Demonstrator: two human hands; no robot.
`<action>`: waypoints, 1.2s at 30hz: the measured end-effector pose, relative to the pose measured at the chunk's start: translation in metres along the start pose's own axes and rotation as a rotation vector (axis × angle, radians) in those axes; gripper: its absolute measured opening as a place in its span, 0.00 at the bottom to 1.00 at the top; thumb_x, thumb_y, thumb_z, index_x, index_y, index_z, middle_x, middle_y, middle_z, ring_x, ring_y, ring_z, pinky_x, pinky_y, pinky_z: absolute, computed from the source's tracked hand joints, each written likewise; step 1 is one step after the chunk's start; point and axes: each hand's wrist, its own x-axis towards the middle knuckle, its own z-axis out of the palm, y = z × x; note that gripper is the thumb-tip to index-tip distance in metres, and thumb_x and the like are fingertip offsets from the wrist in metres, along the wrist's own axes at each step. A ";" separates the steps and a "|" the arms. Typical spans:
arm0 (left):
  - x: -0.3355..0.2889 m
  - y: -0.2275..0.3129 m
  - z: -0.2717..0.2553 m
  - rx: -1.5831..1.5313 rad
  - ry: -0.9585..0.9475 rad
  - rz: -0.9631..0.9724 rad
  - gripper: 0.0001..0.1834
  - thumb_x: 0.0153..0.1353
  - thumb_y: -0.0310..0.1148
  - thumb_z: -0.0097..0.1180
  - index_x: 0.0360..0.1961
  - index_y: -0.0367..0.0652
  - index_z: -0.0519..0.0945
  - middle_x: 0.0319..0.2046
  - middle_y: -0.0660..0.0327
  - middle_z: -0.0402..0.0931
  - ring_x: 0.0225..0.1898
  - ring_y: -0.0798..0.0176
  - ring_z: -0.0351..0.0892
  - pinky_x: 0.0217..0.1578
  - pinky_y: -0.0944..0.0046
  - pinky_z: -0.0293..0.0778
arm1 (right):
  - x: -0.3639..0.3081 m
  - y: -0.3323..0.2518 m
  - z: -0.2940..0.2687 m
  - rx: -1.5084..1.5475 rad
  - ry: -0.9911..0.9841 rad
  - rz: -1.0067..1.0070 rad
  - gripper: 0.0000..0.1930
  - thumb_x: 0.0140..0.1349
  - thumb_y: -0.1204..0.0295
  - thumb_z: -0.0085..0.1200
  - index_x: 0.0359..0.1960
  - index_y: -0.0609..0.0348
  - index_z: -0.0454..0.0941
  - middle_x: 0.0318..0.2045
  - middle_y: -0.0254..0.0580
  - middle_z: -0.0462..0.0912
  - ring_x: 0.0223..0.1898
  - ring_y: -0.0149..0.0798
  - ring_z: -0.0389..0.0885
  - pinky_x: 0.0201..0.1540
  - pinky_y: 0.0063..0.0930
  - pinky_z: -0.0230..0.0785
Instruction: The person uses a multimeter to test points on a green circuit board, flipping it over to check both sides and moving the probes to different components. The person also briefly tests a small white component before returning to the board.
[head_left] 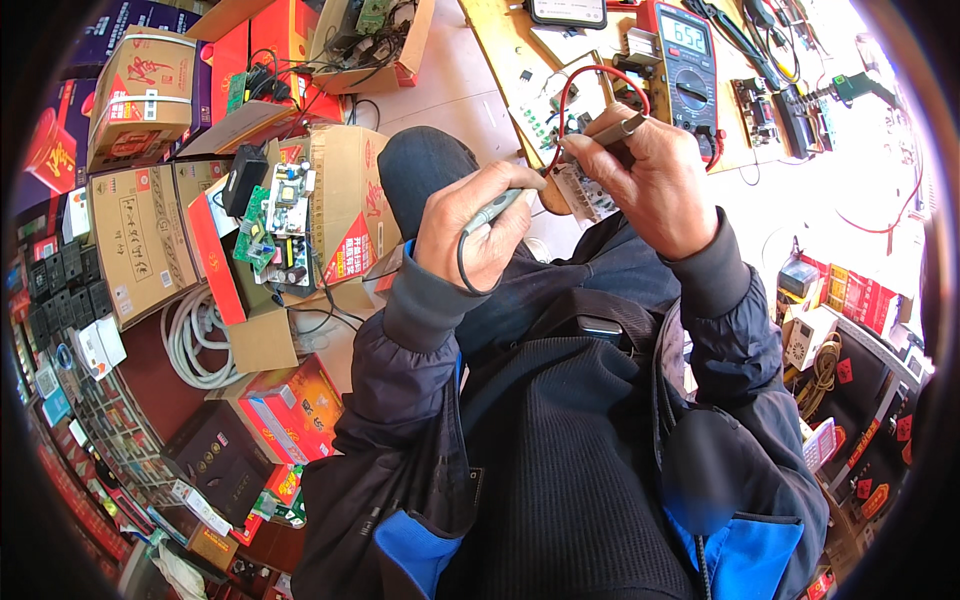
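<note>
My left hand (470, 228) is closed round a slim grey probe (494, 208), its dark cable looping down past the wrist. The probe's tip end points up and right, toward my other hand. My right hand (655, 175) pinches a narrow greyish-brown piece (620, 130); its exact kind is unclear. A red test lead (600, 69) arcs behind those fingers and comes down between the hands. Beyond them, partly covered by the right hand, lies a circuit board (588, 195) at the bench edge. A dark-cased multimeter (690, 70) with a lit display stands behind the right hand.
The wooden bench (495, 40) holds small electronic parts and cables. On the left, an open carton (345, 170) carries bare circuit boards (290, 200). Stacked boxes (140, 100) and a coil of pale cable (195, 340) are beside it. More boxes (860, 300) stand right.
</note>
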 end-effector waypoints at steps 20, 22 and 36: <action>0.002 0.001 -0.003 0.042 -0.007 0.010 0.07 0.77 0.23 0.57 0.48 0.31 0.84 0.33 0.57 0.85 0.36 0.69 0.86 0.39 0.67 0.79 | 0.000 -0.002 0.003 -0.057 0.021 -0.024 0.15 0.70 0.66 0.72 0.35 0.68 0.84 0.27 0.59 0.83 0.28 0.60 0.85 0.33 0.47 0.76; 0.004 0.005 -0.002 0.079 -0.001 0.038 0.06 0.75 0.23 0.58 0.47 0.32 0.84 0.32 0.56 0.84 0.34 0.68 0.85 0.38 0.66 0.79 | -0.001 -0.004 0.003 -0.038 0.007 -0.016 0.14 0.70 0.66 0.71 0.37 0.67 0.85 0.28 0.58 0.84 0.29 0.60 0.86 0.34 0.47 0.77; 0.006 0.007 -0.002 0.055 -0.019 0.066 0.06 0.73 0.20 0.57 0.47 0.31 0.83 0.34 0.55 0.84 0.34 0.66 0.85 0.39 0.65 0.79 | -0.002 -0.002 0.006 -0.074 0.004 -0.053 0.15 0.71 0.64 0.69 0.38 0.66 0.81 0.29 0.58 0.83 0.31 0.63 0.85 0.34 0.50 0.76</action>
